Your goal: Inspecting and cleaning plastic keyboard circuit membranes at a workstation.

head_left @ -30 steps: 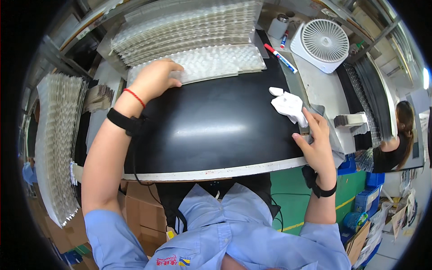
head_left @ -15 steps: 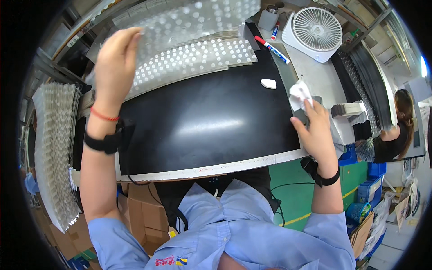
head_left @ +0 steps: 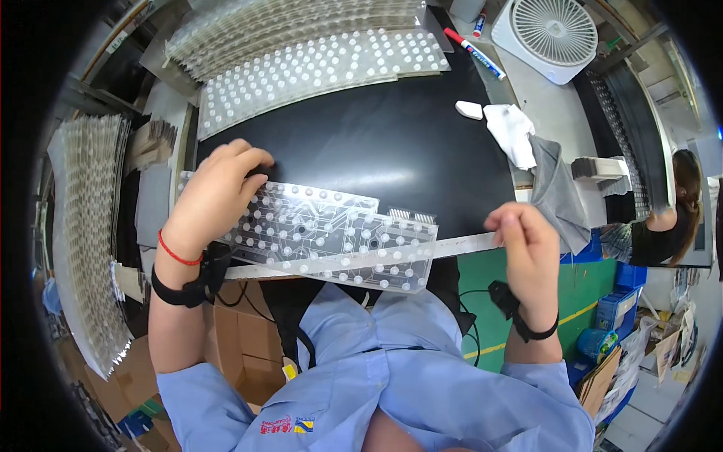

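Observation:
A clear keyboard membrane sheet (head_left: 316, 226), with white domes and printed traces, lies at the near left of the black work surface. Its near right corner juts past the front edge over my lap. My left hand (head_left: 222, 184) is closed on the sheet's left end, with the thumb over its top edge; the fingertips beneath are partly hidden. To the right of the sheet, apart from it, my right hand (head_left: 527, 245) is loosely curled at the table's front edge, with nothing visible in it. A crumpled white cloth (head_left: 512, 134) lies beyond my right hand.
A stack of dotted clear sheets (head_left: 324, 68) fills the far side of the black mat (head_left: 422, 135). Beside the cloth are a white block (head_left: 468, 110), a grey cloth (head_left: 557, 192) and a red-capped marker (head_left: 474, 53). A fan (head_left: 553, 34) stands far right; another person (head_left: 670, 211) sits beyond.
My left hand has come down and nearer from the far stack, bringing a membrane sheet onto the mat. My right hand has let go of the white cloth and drawn back to the front edge.

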Available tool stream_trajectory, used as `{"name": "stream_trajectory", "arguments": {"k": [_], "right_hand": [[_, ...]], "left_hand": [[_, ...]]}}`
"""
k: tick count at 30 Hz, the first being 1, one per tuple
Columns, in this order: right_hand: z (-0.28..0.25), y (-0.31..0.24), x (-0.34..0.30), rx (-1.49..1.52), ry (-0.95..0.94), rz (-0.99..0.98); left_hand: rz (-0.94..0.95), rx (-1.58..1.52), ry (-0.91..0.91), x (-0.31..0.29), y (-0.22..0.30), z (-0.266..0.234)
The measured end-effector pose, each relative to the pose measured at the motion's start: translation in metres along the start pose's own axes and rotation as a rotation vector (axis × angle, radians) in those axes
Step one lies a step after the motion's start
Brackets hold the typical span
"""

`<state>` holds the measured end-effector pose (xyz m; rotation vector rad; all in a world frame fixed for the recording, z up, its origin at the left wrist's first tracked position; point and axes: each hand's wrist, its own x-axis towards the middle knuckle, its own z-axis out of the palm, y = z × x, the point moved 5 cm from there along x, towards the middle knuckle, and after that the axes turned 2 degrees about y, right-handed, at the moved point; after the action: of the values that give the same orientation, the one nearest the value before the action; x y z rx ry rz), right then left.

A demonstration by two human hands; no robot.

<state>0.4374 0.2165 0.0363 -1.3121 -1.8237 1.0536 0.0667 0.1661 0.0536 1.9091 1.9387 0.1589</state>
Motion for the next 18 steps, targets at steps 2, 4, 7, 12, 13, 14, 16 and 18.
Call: {"name": "stream_trajectory", "arguments": {"k": [2, 4, 7, 12, 13, 14, 16, 18], "right_hand": [[0.013, 0.001, -0.018, 0.045, -0.032, 0.025], [0.020, 0.019, -0.036, 0.079, -0.172, 0.169], [0.044, 0.040, -0.056, 0.253, -0.318, 0.360], [0.076, 0.046, -0.061, 0.476, -0.417, 0.490], [0.078, 0.048, -0.061, 0.566, -0.402, 0.541], [0.078, 0.048, -0.061, 0.567, -0.401, 0.550], [0.077, 0.043, -0.058, 0.584, -0.432, 0.531], [0.075, 0.043, -0.059, 0.645, -0.385, 0.520]], "left_hand": [[0.152, 0.130, 0.316, -0.014, 0.015, -0.003], [0.128, 0.074, 0.241, -0.028, 0.028, 0.005], [0.280, -0.192, 0.120, -0.047, 0.063, 0.029], [0.313, -0.324, 0.105, -0.052, 0.083, 0.060], [0.312, -0.328, 0.097, -0.050, 0.083, 0.065], [0.302, -0.294, 0.122, -0.048, 0.082, 0.068], [0.289, -0.264, 0.144, -0.045, 0.081, 0.070], [0.264, -0.290, 0.170, -0.043, 0.080, 0.069]]}}
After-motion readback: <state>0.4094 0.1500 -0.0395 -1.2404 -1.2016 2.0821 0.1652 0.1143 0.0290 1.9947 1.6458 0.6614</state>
